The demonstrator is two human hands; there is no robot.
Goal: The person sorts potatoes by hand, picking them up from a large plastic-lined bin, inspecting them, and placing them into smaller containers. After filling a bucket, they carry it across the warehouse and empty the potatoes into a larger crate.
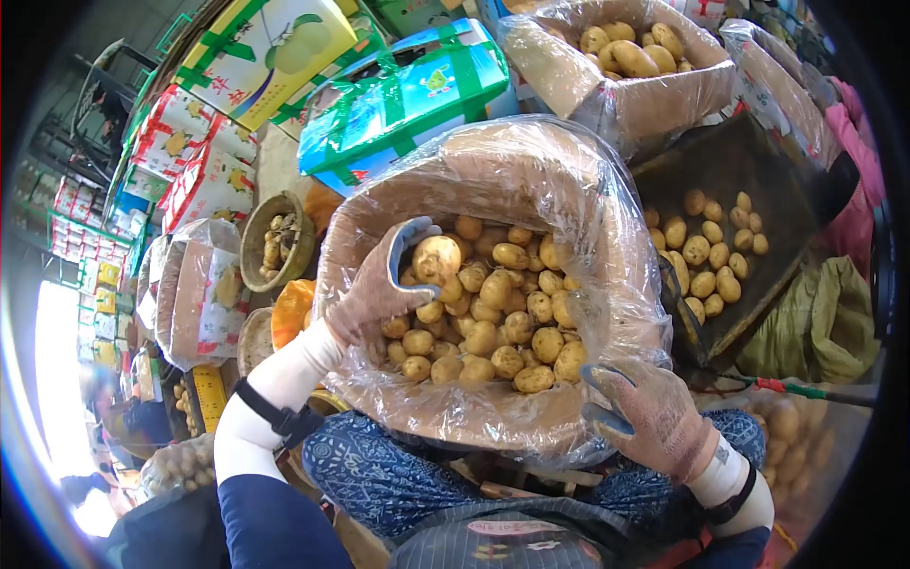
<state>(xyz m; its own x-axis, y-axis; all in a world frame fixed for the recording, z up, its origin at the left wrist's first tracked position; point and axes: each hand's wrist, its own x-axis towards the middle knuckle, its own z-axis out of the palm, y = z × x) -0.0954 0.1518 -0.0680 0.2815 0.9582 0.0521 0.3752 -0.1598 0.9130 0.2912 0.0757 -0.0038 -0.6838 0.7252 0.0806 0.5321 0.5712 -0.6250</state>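
My left hand (384,284), in a glove with grey fingertips, is over the left side of a plastic-lined cardboard box (474,412). Its thumb and fingers curve around a large pale potato (437,259). Beneath it, a heap of potatoes (493,322) of mixed sizes, some with soil on them, fills the box's lower part. My right hand (654,417), gloved the same way, hovers by the box's near right corner with thumb and fingers apart and nothing between them. Clear plastic film (621,294) drapes over the box walls.
On the right, a dark scoop-shaped tray (782,275) holds loose potatoes. Behind stand another lined potato box (664,95) and a blue carton (408,104) with green tape. A round basket (301,248) is to the left. A green sack (815,327) lies at right, near a person's pink sleeve (853,161).
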